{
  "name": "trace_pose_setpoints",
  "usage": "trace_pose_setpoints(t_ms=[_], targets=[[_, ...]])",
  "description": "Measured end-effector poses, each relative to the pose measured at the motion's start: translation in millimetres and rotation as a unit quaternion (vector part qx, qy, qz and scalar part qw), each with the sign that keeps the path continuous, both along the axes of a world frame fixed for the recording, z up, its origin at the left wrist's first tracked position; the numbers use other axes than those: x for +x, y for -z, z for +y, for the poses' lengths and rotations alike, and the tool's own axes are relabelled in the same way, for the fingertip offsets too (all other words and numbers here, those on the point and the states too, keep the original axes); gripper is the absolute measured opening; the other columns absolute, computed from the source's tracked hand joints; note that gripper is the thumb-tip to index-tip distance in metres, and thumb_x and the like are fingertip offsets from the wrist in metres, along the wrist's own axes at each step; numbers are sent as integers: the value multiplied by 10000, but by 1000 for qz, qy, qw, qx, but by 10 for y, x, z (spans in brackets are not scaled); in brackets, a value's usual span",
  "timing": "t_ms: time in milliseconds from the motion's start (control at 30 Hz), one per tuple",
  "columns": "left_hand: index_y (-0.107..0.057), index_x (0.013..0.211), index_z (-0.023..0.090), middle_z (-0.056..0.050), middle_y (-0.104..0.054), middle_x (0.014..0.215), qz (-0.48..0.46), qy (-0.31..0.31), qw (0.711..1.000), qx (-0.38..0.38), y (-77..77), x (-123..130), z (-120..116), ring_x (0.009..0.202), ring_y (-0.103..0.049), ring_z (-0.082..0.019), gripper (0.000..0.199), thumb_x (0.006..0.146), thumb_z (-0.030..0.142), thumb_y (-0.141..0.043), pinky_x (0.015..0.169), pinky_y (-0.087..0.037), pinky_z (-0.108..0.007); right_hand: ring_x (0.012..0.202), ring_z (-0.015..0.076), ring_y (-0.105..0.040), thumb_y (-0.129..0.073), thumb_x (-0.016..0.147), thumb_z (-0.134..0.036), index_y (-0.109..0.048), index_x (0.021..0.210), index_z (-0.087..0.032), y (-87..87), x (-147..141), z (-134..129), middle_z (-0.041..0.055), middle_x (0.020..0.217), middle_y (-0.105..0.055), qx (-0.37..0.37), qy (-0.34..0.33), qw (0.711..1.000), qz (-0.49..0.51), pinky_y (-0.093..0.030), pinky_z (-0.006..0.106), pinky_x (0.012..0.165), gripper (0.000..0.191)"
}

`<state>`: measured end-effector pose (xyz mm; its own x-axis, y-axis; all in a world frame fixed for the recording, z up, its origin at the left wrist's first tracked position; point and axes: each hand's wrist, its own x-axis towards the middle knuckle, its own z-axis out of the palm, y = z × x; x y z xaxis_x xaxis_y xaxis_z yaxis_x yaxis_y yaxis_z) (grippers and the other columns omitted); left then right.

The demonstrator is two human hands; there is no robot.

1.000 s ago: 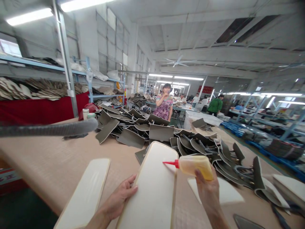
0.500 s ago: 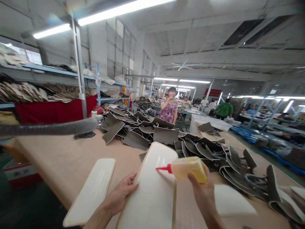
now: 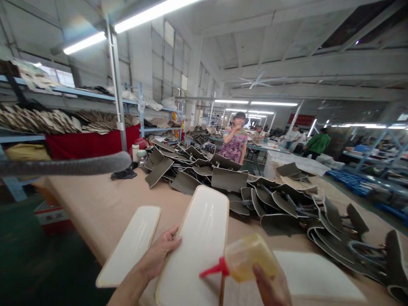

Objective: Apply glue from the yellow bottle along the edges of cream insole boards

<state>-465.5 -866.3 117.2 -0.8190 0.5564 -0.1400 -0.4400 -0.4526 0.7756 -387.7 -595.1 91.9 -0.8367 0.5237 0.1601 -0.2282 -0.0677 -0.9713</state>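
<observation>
My left hand (image 3: 161, 253) grips the left edge of a long white panel (image 3: 204, 221) with rounded corners and a yellowish rim, thumb on top. The panel is tilted up off the table. In my right hand (image 3: 270, 284) is a clear squeeze bottle (image 3: 250, 257) of yellowish liquid, its red nozzle (image 3: 213, 268) pointing left over the panel's lower part. Whether the tip touches the surface I cannot tell. Glossy streaks show on the panel. Another white panel (image 3: 132, 246) lies on the table to the left, and a white piece (image 3: 315, 274) lies at the right.
A heap of dark grey-brown leather-like pieces (image 3: 229, 179) spreads across the brown-covered table (image 3: 92, 208). Two containers, one a jar (image 3: 142, 157), stand at the back left. A dark rod-like object (image 3: 63, 165) juts in from the left. A person (image 3: 236, 140) stands beyond the heap.
My right hand has brought the bottle down and toward me, so the nozzle moved from the panel's upper part to its lower part. The view has swung slightly left.
</observation>
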Motion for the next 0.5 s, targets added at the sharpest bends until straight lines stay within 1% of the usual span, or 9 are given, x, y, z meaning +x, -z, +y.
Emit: trace_pose_setpoints(t_ms=[33, 67, 100, 200, 267, 333, 433, 467, 500], targets=[[-344, 1392, 150, -124, -718, 1030, -3, -9, 1000, -5, 33, -20, -14, 954, -680, -254, 725, 763, 177, -704, 736, -554, -311, 767, 268, -617, -728, 565, -610, -547, 1146, -152, 82, 49, -44, 88, 856, -676, -18, -22, 999, -19, -509, 358, 662, 762], [-335, 1396, 152, -125, -716, 1038, -6, -15, 1000, -9, 62, -31, -27, 957, -679, -254, 731, 765, 186, -704, 738, -555, -313, 759, 271, -617, -730, 552, -621, -558, 1127, -151, 120, 68, -63, 80, 828, -672, -24, -25, 999, -31, -508, 358, 656, 762], [-334, 1396, 154, -126, -713, 1048, -10, -17, 1000, -13, 84, -33, -40, 962, -677, -254, 729, 768, 193, -703, 744, -555, -314, 758, 265, -612, -737, 547, -618, -562, 1123, -155, 110, 51, -55, 67, 816, -664, -12, -8, 999, -35, -506, 355, 665, 759], [-352, 1387, 160, -126, -704, 1077, -17, -8, 1000, -15, 98, -7, -64, 978, -672, -255, 702, 774, 181, -695, 768, -554, -322, 820, 230, -580, -746, 578, -574, -530, 1185, -179, -93, -161, 83, 47, 921, -631, 37, 89, 995, 18, -483, 339, 751, 756], [-356, 1382, 153, -129, -697, 1094, -20, -13, 1000, -14, 90, 8, -81, 994, -666, -255, 678, 785, 167, -678, 785, -552, -329, 849, 217, -569, -741, 596, -566, -511, 1207, -186, -172, -279, 141, 48, 977, -613, 40, 117, 991, 45, -470, 336, 786, 756], [-345, 1387, 142, -136, -695, 1097, -24, -29, 999, -18, 101, 3, -109, 1001, -663, -256, 674, 794, 165, -665, 788, -552, -333, 834, 226, -584, -739, 598, -568, -531, 1167, -168, -104, -274, 89, 58, 933, -632, 19, 74, 997, 25, -479, 343, 771, 726], [-341, 1393, 131, -143, -697, 1087, -26, -39, 999, -21, 159, -15, -155, 1001, -663, -262, 696, 782, 161, -674, 788, -552, -335, 802, 270, -623, -759, 545, -585, -520, 1169, -155, 85, -160, -96, 83, 873, -677, -53, -34, 998, -22, -506, 372, 722, 795], [-352, 1390, 134, -142, -697, 1086, -24, -35, 999, -19, 179, -14, -161, 999, -663, -264, 695, 777, 159, -678, 789, -551, -336, 803, 270, -626, -761, 537, -588, -503, 1198, -161, 96, -154, -142, 85, 892, -679, -61, -46, 997, -23, -509, 372, 719, 828], [-367, 1384, 139, -140, -696, 1089, -20, -28, 999, -16, 193, -9, -160, 1000, -662, -264, 686, 774, 158, -680, 794, -549, -335, 817, 263, -623, -759, 544, -584, -481, 1231, -171, 66, -183, -168, 82, 926, -672, -46, -40, 998, -16, -509, 366, 730, 848]])
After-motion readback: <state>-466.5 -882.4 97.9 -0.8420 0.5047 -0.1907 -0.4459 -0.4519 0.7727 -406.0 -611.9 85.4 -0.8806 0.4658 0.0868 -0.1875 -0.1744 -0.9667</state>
